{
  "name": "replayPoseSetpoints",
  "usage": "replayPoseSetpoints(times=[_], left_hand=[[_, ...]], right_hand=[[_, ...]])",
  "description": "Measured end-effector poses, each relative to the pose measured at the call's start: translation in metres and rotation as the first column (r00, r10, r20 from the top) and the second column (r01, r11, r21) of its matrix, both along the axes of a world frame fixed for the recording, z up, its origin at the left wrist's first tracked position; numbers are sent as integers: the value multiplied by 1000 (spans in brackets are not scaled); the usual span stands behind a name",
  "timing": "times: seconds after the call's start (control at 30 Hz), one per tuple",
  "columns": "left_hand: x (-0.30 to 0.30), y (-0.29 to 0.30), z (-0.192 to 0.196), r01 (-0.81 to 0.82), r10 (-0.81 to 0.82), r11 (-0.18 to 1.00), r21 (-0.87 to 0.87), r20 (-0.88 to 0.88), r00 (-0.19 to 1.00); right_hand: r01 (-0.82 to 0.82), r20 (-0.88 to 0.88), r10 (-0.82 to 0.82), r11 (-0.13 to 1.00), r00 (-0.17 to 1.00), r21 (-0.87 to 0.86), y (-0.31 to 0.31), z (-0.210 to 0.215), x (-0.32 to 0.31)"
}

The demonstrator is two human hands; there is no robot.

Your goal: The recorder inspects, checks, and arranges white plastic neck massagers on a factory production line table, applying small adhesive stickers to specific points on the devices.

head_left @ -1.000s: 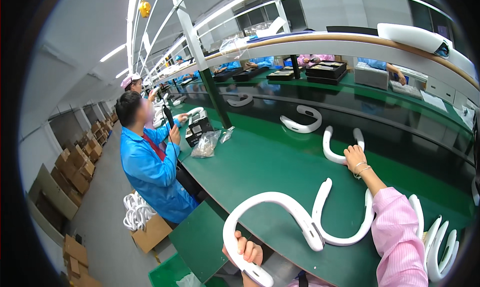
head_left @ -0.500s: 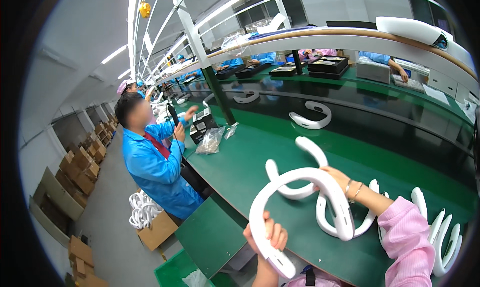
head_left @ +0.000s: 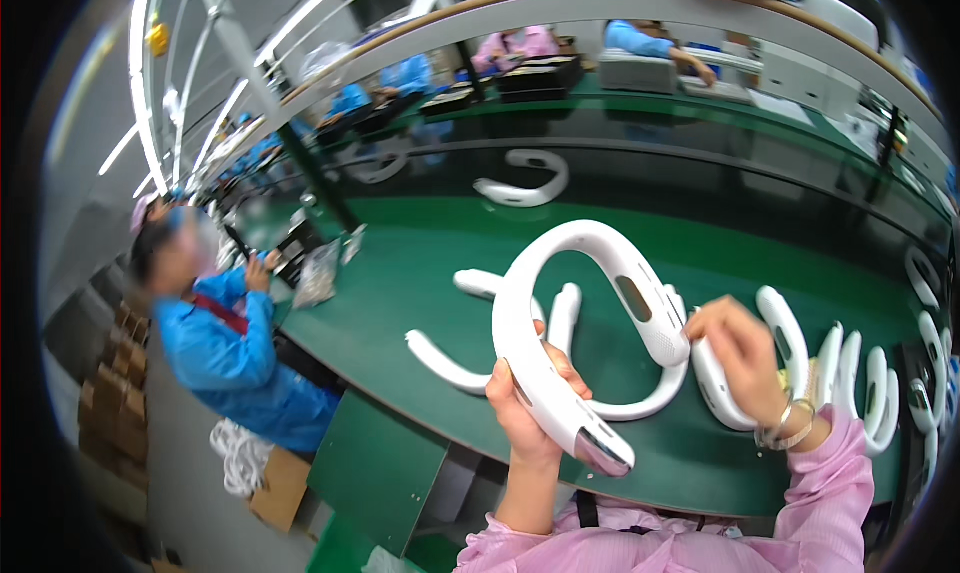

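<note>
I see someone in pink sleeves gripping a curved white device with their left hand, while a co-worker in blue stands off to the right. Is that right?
Not quite: the head view shows the co-worker in blue off to the left. The left hand does grip the curved white device.

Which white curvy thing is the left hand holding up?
The big white curvy thing mid-picture: only this one is gripped by the left hand, and it partly hides others behind it.
</note>
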State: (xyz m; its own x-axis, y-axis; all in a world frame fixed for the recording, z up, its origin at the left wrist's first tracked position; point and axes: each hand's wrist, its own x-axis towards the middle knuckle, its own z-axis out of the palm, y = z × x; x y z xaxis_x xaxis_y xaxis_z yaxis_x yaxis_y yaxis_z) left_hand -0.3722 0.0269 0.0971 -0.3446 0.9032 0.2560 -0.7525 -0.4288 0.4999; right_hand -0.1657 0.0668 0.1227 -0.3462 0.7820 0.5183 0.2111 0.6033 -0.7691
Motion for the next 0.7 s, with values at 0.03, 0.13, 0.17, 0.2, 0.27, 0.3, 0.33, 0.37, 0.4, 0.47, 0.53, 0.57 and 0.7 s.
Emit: replayPoseSetpoints(times=[0.03, 0.13, 0.17, 0.2, 0.27, 0.3, 0.33, 0.37, 0.4, 0.47, 0.53, 0.57, 0.7], left_hand=[[12, 5, 0, 0, -1, 1000, -21, -28, 1000], [47, 18, -1, 38, -40, 998, -53, -47, 998], [60, 22, -2, 79, -82, 995, -60, -45, 996], [71, 22, -2, 105, -108, 992, -70, -49, 993], [85, 24, -9, 123, -131, 990, -67, -128, 983], [90, 24, -11, 125, -135, 990, -73, -170, 976], [94, 23, -13, 124, -138, 989, -79, -211, 968], [97, 22, -14, 121, -139, 989, -84, -251, 958], [94, 22, -22, 225, -221, 974, 0, -171, 960], [97, 21, -26, 227, -229, 973, -27, -180, 957], [101, 20, -27, 209, -220, 975, -73, -202, 954], [103, 20, -26, 188, -206, 977, -101, -225, 952], [103, 22, -37, 233, -241, 970, -64, -198, 950]], right_hand=[[-59, 99, 59, 998, 993, 6, -20, 8, 4], [-116, 203, 110, 993, 973, 17, -50, 6, 7], [-115, 186, 109, 993, 976, 21, -54, 1, 9], [-87, 156, 97, 994, 983, -71, -57, 0, 11], [-52, 93, 78, 967, 993, -250, -63, -2, 15], [-28, 80, 49, 971, 996, -239, -66, -7, 15], [-7, 66, 22, 974, 998, -228, -68, -13, 14], [14, 53, -2, 976, 999, -217, -68, -20, 14], [40, 84, -25, 983, 996, -181, -69, -25, 16], [42, 49, -31, 965, 998, -260, -71, -26, 19], [50, 35, -41, 955, 999, -294, -72, -29, 21], [55, 35, -47, 957, 998, -285, -71, -31, 22], [50, 31, -42, 954, 999, -295, -69, -30, 27]])
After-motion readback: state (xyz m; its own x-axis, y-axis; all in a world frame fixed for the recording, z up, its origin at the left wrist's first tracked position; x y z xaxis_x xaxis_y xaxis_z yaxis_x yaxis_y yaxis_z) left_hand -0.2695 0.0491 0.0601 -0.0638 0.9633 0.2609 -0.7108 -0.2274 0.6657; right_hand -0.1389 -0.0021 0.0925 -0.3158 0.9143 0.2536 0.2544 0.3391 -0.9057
